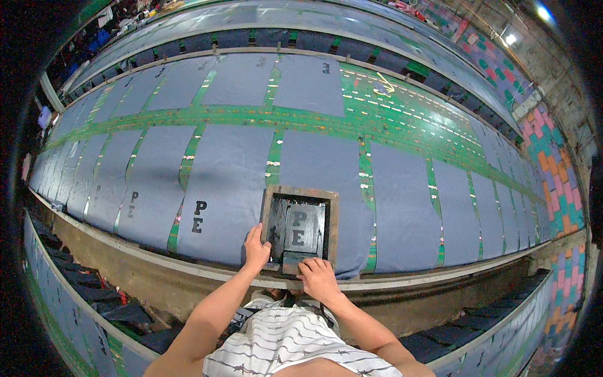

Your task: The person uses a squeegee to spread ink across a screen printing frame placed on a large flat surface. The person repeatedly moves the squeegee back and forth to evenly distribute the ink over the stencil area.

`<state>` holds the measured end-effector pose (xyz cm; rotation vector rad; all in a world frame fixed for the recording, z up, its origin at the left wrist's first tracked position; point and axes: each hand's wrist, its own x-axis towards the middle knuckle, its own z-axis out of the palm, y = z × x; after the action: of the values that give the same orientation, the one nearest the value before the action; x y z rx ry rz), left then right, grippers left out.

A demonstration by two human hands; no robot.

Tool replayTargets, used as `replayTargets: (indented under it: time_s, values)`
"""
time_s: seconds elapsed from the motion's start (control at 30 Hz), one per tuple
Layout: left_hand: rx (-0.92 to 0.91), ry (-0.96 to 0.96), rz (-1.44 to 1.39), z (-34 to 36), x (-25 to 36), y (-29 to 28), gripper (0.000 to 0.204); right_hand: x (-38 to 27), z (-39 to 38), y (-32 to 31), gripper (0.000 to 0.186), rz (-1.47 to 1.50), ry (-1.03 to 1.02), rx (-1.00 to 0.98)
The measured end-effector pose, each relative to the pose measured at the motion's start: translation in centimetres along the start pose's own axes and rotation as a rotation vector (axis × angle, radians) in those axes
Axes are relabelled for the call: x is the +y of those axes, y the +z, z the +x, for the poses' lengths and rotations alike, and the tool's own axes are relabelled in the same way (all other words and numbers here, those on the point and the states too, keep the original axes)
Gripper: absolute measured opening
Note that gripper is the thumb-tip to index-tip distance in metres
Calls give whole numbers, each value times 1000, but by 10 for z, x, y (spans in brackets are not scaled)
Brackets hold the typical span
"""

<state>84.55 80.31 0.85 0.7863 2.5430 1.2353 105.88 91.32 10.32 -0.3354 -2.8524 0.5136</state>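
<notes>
A wooden-framed printing screen [304,191] lies on a blue-grey fabric panel [320,160] at the near edge of a long table. Dark ink is smeared inside the screen, and block lettering shows through its mesh. My left hand [255,251] grips the screen's left side near its front corner, thumb over the frame. At the screen's near end, my right hand [319,277] is closed on a dark, flat squeegee [293,262]. The panel to the left [229,169] bears black printed letters, as do several panels further left; panels to the right show none.
Rows of fabric panels lie on the green tabletop [402,119], which has a raised rail [440,279] along its near edge. Another long table [295,19] runs behind. Lower table sections [100,339] curve along both sides behind me. A colourful brick wall [553,163] stands right.
</notes>
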Motion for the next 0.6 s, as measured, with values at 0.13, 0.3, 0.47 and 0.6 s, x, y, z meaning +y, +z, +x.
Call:
replayTargets:
  time_s: [0.13,0.3,0.47,0.6]
  values:
    - [-28,-22,-17,-1,-4,-1,69,5,20,6,33,-57,79,15]
    - [-37,-12,-30,1,-3,-3,68,15,26,5,30,8,42,72]
    - [-6,-5,26,0,-4,-2,65,10,11,11,33,53,26,19]
    - [-59,-14,-16,1,-3,-5,68,22,19,26,36,-13,-84,226]
